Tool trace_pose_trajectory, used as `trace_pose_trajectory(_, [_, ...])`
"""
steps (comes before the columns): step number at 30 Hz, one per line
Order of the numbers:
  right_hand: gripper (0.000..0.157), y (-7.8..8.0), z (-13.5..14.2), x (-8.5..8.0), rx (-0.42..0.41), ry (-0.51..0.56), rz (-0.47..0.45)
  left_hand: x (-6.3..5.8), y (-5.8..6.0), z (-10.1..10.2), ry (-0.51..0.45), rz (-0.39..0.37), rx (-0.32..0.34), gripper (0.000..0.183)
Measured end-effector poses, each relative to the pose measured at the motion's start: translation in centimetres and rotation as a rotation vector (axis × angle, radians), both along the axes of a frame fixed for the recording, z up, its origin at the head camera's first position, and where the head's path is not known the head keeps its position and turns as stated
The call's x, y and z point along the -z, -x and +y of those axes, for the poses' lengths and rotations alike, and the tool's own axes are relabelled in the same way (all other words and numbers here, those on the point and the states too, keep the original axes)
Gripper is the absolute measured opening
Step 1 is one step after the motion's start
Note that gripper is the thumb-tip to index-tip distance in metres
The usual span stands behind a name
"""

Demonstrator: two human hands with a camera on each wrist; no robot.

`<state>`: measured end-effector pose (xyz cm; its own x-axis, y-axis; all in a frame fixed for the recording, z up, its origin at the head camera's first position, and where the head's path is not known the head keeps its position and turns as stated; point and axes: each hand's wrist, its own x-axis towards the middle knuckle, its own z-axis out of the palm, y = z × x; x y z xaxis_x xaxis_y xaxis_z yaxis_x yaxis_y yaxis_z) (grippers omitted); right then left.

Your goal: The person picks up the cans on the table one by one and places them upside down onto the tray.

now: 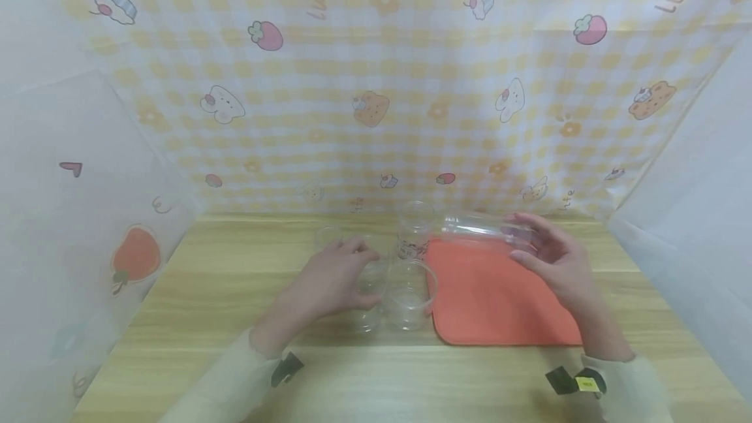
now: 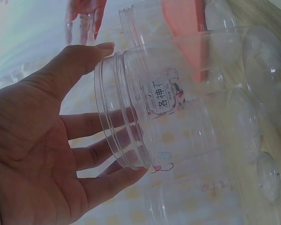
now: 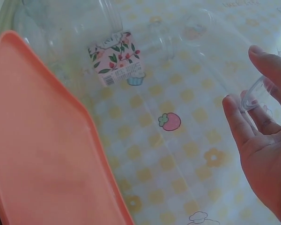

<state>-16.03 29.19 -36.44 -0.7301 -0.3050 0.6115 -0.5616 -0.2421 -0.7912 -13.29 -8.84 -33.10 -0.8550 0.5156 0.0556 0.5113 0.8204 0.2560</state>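
My left hand (image 1: 331,279) holds a clear plastic jar (image 2: 122,108) by its threaded rim, thumb on one side and fingers on the other. That jar stands on the table among other clear jars. My right hand (image 1: 555,266) grips one end of another clear jar (image 1: 476,228), which lies sideways in the air over the back of the orange tray (image 1: 499,305). Just right of the left hand is an open clear jar (image 1: 408,312). Behind it stands a clear jar with a printed label (image 1: 414,247); its flowered side (image 3: 114,58) shows in the right wrist view.
A further clear round rim (image 1: 328,236) shows behind the left hand. The wooden table (image 1: 235,305) ends at a yellow-checked cloth (image 1: 329,142) hung at the back. Pale sheets (image 1: 70,214) hang at both sides.
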Motion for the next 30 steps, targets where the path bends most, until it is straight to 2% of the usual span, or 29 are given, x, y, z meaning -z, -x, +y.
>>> trace_pose_trajectory(12, [0.063, -0.3, 1.1, -0.3, 0.06, -0.035, -0.023, -0.1, 0.1, 0.0, -0.005, -0.008, 0.008, 0.067])
trace_pose_trajectory(30, [0.063, -0.5, 2.8, -0.4, 0.071, -0.052, -0.015, 0.0, 0.0, -0.1, -0.023, -0.017, 0.0, 0.068])
